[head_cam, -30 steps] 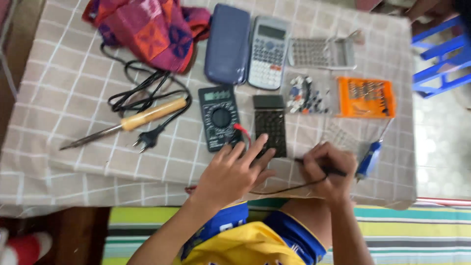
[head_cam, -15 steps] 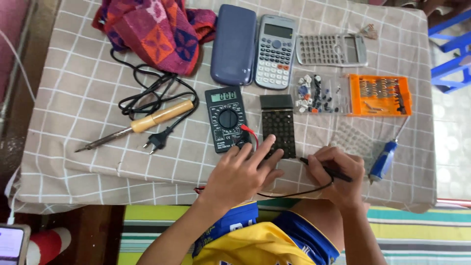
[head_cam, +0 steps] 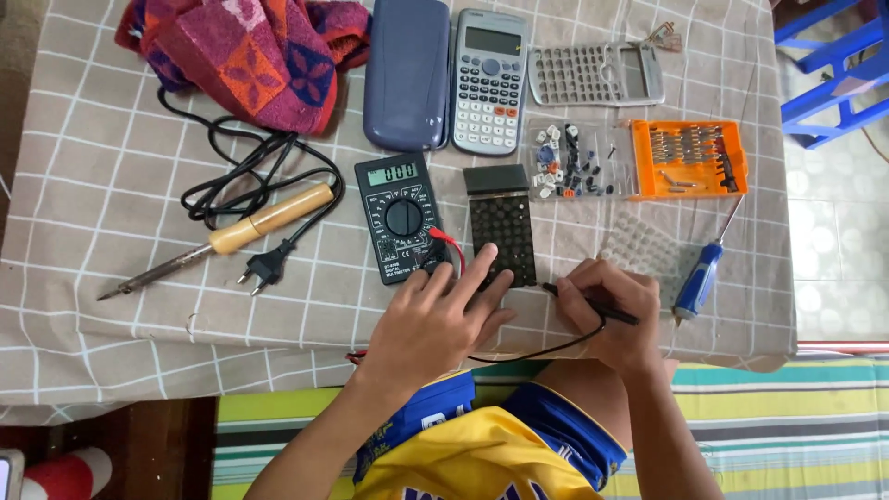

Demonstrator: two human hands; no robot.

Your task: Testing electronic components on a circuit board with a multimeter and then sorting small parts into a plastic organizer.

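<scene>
My left hand lies flat on the checked tablecloth, its fingertips on the lower end of a black circuit board. Right beside it sits a black digital multimeter with a red lead plugged in. My right hand pinches a black probe like a pen, its tip pointing at the board's lower right corner. A black wire runs from the probe under my left hand.
A wooden-handled soldering iron with its black cord lies at the left, near a red patterned cloth. Behind are a blue case, a grey calculator, a keypad shell, a parts tray, an orange bit box and a blue screwdriver.
My left hand has slid forward, so its fingers now rest on the board. My right hand has brought the probe tip closer to the board. The view has shifted slightly.
</scene>
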